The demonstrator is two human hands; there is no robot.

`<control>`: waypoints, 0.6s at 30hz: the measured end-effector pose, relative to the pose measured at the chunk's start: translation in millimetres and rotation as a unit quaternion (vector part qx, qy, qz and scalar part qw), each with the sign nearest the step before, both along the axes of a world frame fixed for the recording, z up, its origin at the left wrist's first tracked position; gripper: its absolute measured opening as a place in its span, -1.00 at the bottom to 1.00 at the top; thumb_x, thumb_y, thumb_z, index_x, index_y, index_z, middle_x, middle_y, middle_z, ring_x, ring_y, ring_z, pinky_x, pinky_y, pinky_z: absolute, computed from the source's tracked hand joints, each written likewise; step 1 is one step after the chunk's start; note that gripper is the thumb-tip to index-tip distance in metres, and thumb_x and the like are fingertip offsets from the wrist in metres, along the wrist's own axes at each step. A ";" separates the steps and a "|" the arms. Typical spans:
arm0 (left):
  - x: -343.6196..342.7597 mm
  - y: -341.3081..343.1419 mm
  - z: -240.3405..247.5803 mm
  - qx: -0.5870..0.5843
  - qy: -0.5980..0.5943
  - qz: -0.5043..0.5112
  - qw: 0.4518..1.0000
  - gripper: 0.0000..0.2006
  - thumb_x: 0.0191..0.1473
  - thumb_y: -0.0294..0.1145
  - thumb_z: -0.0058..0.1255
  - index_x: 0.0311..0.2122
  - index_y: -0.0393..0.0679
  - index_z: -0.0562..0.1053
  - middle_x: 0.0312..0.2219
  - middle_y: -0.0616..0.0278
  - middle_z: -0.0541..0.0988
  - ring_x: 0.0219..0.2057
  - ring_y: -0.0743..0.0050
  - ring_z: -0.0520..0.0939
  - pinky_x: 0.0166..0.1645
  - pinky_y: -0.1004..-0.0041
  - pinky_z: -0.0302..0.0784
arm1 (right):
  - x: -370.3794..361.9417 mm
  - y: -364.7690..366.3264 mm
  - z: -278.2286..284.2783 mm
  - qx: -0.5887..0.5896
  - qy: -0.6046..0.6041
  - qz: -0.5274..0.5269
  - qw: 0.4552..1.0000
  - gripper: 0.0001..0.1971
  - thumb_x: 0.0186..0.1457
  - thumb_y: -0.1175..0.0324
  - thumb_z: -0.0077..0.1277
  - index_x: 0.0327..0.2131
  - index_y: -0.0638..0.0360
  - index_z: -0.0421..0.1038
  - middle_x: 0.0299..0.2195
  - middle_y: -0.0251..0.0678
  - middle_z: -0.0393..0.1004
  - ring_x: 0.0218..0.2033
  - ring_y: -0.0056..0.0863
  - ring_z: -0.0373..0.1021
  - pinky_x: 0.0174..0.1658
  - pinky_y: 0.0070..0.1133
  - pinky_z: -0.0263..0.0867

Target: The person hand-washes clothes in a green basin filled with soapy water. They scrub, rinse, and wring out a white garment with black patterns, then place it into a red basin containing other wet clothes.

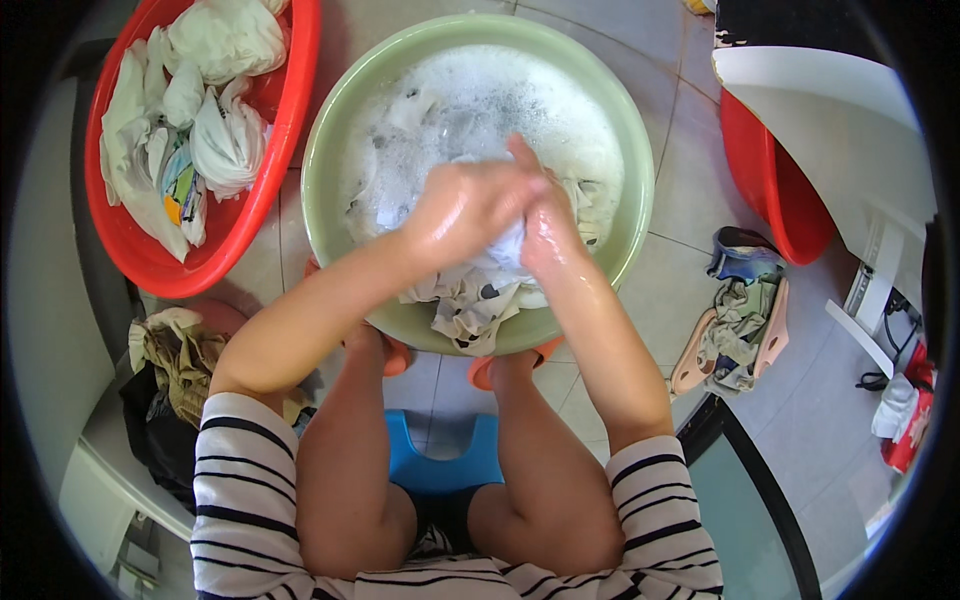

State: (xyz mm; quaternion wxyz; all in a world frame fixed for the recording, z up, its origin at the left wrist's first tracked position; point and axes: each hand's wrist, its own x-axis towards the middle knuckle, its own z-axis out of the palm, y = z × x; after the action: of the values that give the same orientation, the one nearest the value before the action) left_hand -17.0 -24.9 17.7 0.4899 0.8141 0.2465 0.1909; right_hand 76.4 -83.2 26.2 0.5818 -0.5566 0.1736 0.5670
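Because the wearer's head is bowed, a large, round, pale green plastic basin [322,170] fills the upper middle of the view, just in front of the bare feet, with white suds [520,85] spread over its water. To its left sits an oval, bright red plastic tub [306,85] heaped with white, knotted plastic bags [228,145]. A low blue plastic stool [445,470] shows between the wearer's legs, behind orange slippers [398,360].

Inside the basin, a cream, dark-patched wet fabric [475,312] lies bunched against the near wall, partly over the rim. Above it the two wet hands meet near the basin's middle, both slightly blurred. The left hand [468,205] has its fingers curled in, closed on a wad of white wet cloth [508,248] that shows just below the knuckles. The right hand [548,225] presses against the same cloth from the other side, one digit raised and straight; its remaining fingers are hidden, so how tightly they close cannot be told.

Smallest are the printed marks: a yellow-and-orange patch [180,195] among the bags and a red-and-white package [908,415] at far right, both too small to read.
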 end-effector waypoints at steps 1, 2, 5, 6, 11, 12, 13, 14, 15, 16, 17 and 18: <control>-5.7 14.8 9.8 -0.183 0.071 0.031 0.980 -0.69 0.13 -0.16 -0.17 -0.40 -0.19 0.46 -0.56 0.08 0.52 -0.50 0.35 0.53 -0.39 0.41 0.40 | 5.8 -0.3 13.1 -0.001 -0.019 0.051 0.999 -0.69 0.13 0.16 -0.05 -0.34 0.27 0.37 -0.40 -0.37 0.39 -0.36 -0.64 0.29 -0.33 -0.64 0.26; -16.7 27.9 3.9 -0.215 0.071 0.050 0.973 -0.68 0.15 -0.15 -0.20 -0.39 -0.20 0.46 -0.55 0.13 0.52 -0.47 0.41 0.52 -0.36 0.43 0.38 | 12.2 -3.6 20.6 -0.002 -0.038 0.102 0.994 -0.69 0.13 0.16 -0.06 -0.34 0.27 0.37 -0.41 -0.39 0.38 -0.35 -0.66 0.28 -0.34 -0.66 0.25; -38.9 52.9 -6.8 -0.282 0.053 0.061 0.956 -0.65 0.19 -0.16 -0.25 -0.38 -0.22 0.46 -0.52 0.27 0.50 -0.40 0.57 0.46 -0.26 0.50 0.35 | 27.6 -25.9 19.1 0.031 -0.144 0.141 0.979 -0.68 0.14 0.14 -0.06 -0.33 0.27 0.36 -0.44 -0.49 0.34 -0.40 -0.72 0.21 -0.32 -0.74 0.18; -41.7 55.3 -0.8 -0.281 0.039 0.044 0.958 -0.66 0.20 -0.17 -0.26 -0.38 -0.23 0.46 -0.51 0.32 0.49 -0.38 0.60 0.44 -0.23 0.51 0.34 | 31.9 -30.9 22.0 0.034 -0.170 0.152 0.973 -0.68 0.14 0.14 -0.06 -0.34 0.26 0.36 -0.45 -0.51 0.33 -0.41 -0.73 0.20 -0.32 -0.75 0.18; -41.3 50.7 22.0 -0.324 0.042 -0.060 0.943 -0.79 0.13 -0.28 -0.11 -0.36 -0.22 0.43 -0.40 0.31 0.47 -0.32 0.59 0.42 -0.15 0.55 0.32 | 39.3 -37.4 33.5 0.123 -0.237 0.170 0.949 -0.78 0.15 0.23 -0.07 -0.31 0.21 0.35 -0.47 -0.53 0.33 -0.45 -0.79 0.21 -0.36 -0.78 0.17; -39.9 44.5 27.7 -0.322 0.051 -0.080 0.942 -0.82 0.10 -0.31 -0.06 -0.36 -0.22 0.42 -0.37 0.30 0.47 -0.30 0.59 0.42 -0.14 0.55 0.32 | 35.0 -33.2 39.4 0.143 -0.198 0.150 0.958 -0.79 0.15 0.25 -0.07 -0.31 0.21 0.35 -0.47 -0.53 0.34 -0.45 -0.78 0.22 -0.36 -0.77 0.18; -38.8 41.2 30.5 -0.321 0.061 -0.100 0.940 -0.85 0.07 -0.35 -0.02 -0.35 -0.21 0.41 -0.34 0.29 0.47 -0.29 0.58 0.42 -0.13 0.55 0.31 | 31.8 -30.6 44.1 0.162 -0.159 0.131 0.965 -0.80 0.15 0.27 -0.07 -0.31 0.22 0.35 -0.47 -0.52 0.35 -0.45 -0.78 0.24 -0.37 -0.77 0.19; -38.7 40.1 28.6 -0.274 0.053 -0.117 0.953 -0.90 0.04 -0.41 -0.03 -0.35 -0.20 0.39 -0.30 0.27 0.46 -0.24 0.55 0.41 -0.09 0.52 0.29 | 29.8 -30.4 47.8 0.166 -0.132 0.121 0.970 -0.81 0.14 0.28 -0.06 -0.30 0.22 0.35 -0.46 -0.51 0.35 -0.44 -0.77 0.24 -0.36 -0.76 0.19; -38.8 38.2 26.1 -0.227 0.045 -0.133 0.964 -0.92 0.01 -0.48 -0.05 -0.34 -0.19 0.38 -0.25 0.25 0.45 -0.19 0.52 0.40 -0.05 0.49 0.27 | 28.0 -30.9 51.3 0.170 -0.103 0.111 0.974 -0.82 0.14 0.30 -0.05 -0.30 0.22 0.35 -0.46 -0.50 0.36 -0.44 -0.77 0.25 -0.36 -0.76 0.19; -39.4 37.5 25.4 -0.178 0.038 -0.148 0.972 -0.90 -0.02 -0.54 -0.06 -0.34 -0.18 0.36 -0.21 0.23 0.44 -0.14 0.49 0.39 -0.02 0.46 0.25 | 26.7 -30.9 52.8 0.174 -0.074 0.102 0.977 -0.83 0.13 0.31 -0.04 -0.30 0.22 0.35 -0.46 -0.50 0.36 -0.43 -0.76 0.26 -0.36 -0.75 0.20; -43.5 39.5 27.4 -0.194 0.029 -0.119 0.973 -0.91 -0.05 -0.57 -0.08 -0.37 -0.18 0.34 -0.20 0.21 0.44 -0.13 0.47 0.38 0.00 0.45 0.24 | 28.1 -30.4 52.3 0.165 -0.067 0.092 0.980 -0.83 0.12 0.32 -0.02 -0.30 0.23 0.35 -0.46 -0.49 0.37 -0.43 -0.76 0.27 -0.36 -0.76 0.20; -46.7 43.5 32.7 -0.211 0.017 -0.092 0.973 -0.91 -0.07 -0.60 -0.11 -0.40 -0.17 0.31 -0.19 0.19 0.44 -0.11 0.44 0.38 0.01 0.44 0.24 | 33.6 -31.2 50.9 0.153 -0.062 0.081 0.983 -0.84 0.11 0.34 -0.01 -0.30 0.23 0.36 -0.46 -0.49 0.37 -0.43 -0.76 0.27 -0.36 -0.76 0.20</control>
State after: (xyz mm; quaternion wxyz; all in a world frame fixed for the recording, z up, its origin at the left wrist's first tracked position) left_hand -63.7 18.6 50.4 0.6616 0.7149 0.2136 0.0744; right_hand 110.0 -114.4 77.1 0.6221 -0.5069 0.0027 0.5966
